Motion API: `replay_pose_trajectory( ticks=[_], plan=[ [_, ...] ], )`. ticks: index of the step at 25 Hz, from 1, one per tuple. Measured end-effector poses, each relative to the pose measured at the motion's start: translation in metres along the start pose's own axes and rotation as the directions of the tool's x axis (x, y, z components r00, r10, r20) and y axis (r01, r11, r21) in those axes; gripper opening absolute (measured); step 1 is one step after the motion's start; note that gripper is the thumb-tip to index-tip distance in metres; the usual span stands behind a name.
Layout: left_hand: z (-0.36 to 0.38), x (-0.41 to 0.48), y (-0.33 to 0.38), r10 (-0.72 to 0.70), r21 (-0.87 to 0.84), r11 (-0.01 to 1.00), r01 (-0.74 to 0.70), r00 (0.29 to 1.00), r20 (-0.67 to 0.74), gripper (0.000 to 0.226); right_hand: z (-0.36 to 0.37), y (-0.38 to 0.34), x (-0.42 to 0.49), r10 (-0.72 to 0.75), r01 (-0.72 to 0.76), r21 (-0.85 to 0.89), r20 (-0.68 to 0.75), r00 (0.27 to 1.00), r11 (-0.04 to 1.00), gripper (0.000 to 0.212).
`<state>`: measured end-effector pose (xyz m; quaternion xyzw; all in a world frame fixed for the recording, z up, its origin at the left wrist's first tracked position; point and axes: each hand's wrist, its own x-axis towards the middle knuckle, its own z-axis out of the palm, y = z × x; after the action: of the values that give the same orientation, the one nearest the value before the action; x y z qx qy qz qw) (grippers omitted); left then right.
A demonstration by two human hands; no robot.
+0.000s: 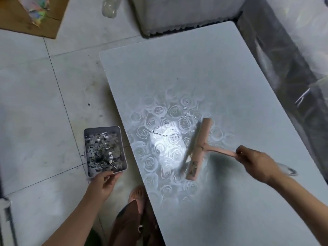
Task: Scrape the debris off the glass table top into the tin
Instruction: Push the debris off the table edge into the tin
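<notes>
A grey glass table top [177, 71] with a rose pattern fills the middle and right. Thin lines of small debris [165, 134] lie on it near a bright light patch. My right hand [255, 162] grips the end of the handle of a pink scraper [198, 148], whose long blade rests on the glass just right of the debris. Left of the table edge and below it, my left hand [104, 183] holds the near edge of a rectangular tin [104, 150], which is full of dark and white scraps.
The floor is pale tile [35, 107]. Cardboard [26, 16] with a colourful wrapper lies at the top left, and a clear plastic bottle [110, 6] at the top. A grey sofa [284, 55] borders the table's right side. My foot in a brown sandal [136, 197] stands by the table edge.
</notes>
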<state>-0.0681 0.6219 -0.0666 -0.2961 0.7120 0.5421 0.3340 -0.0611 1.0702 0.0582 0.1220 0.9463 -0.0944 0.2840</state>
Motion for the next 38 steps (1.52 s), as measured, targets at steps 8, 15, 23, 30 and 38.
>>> replay_pose_trajectory(
  ticks=[8, 15, 23, 30, 38],
  plan=[
    [0.031, 0.017, 0.028, 0.048, -0.203, 0.977, -0.062, 0.996, -0.071, 0.032, -0.011, 0.032, 0.077, -0.115, 0.113, -0.154, -0.008, 0.993, 0.982, 0.021],
    [0.046, 0.015, 0.053, -0.262, -0.824, 0.551, 0.129, 0.965, -0.025, 0.025, -0.022, -0.015, 0.116, -0.465, 0.456, -0.112, -0.076, 0.882, 0.883, 0.019],
    [0.043, 0.035, 0.032, -0.336, -0.921, 0.360, 0.151, 0.942, 0.024, 0.022, -0.016, -0.042, 0.126, -0.439, 0.440, -0.258, 0.065, 0.896, 0.860, 0.021],
    [0.044, 0.041, 0.026, -0.341, -0.945, 0.298, 0.132, 0.940, 0.024, 0.031, -0.036, -0.084, 0.130, -0.609, 0.556, -0.320, -0.091, 0.788, 0.767, 0.015],
    [0.044, 0.046, 0.021, -0.378, -0.959, 0.234, 0.161, 0.924, 0.063, 0.021, 0.001, -0.182, 0.124, -0.632, 0.584, -0.430, 0.039, 0.774, 0.689, 0.025]
  ],
)
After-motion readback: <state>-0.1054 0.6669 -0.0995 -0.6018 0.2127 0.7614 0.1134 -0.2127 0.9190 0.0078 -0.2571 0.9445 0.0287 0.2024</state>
